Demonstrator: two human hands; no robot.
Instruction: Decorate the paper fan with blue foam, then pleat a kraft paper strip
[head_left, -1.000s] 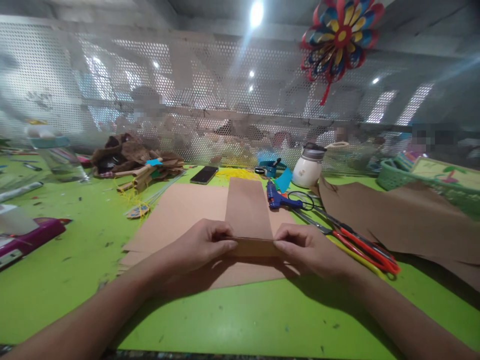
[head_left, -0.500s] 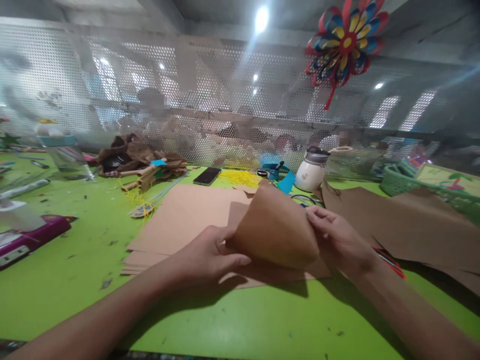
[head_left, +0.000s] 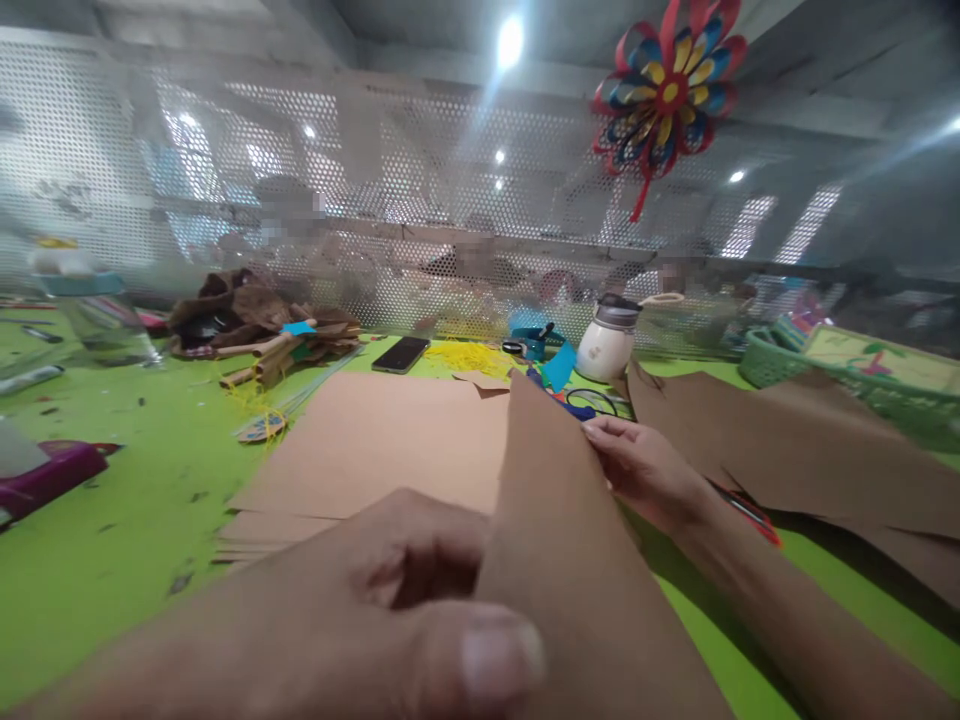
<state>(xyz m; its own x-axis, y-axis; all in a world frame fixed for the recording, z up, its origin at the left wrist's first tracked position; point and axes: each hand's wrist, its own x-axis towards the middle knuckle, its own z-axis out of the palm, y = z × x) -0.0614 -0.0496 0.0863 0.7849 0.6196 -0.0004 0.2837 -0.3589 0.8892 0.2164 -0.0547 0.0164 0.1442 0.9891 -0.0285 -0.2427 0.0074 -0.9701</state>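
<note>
A brown paper sheet [head_left: 562, 540] stands raised and bent in front of me. Its near left side is pinched by my left hand [head_left: 420, 600], which looms large and close to the camera, thumb in front. My right hand [head_left: 645, 465] grips the sheet's far right edge between thumb and fingers. Beneath and to the left lies a stack of brown paper [head_left: 375, 440] on the green table [head_left: 150, 560]. The raised sheet hides part of that stack.
Left of the stack sit rolled brown paper pieces [head_left: 307, 355] and a purple object [head_left: 56, 475]. Behind are a phone [head_left: 401, 354], yellow shreds [head_left: 469, 356] and a white bottle [head_left: 606, 345]. On the right lie brown sheets [head_left: 787, 440], red-handled scissors [head_left: 754, 518] and a green basket [head_left: 776, 362].
My left hand has come much nearer to the camera, pulling the sheet's near side with it. The sheet, curled before, is now stretched out longer. The view has shifted slightly right.
</note>
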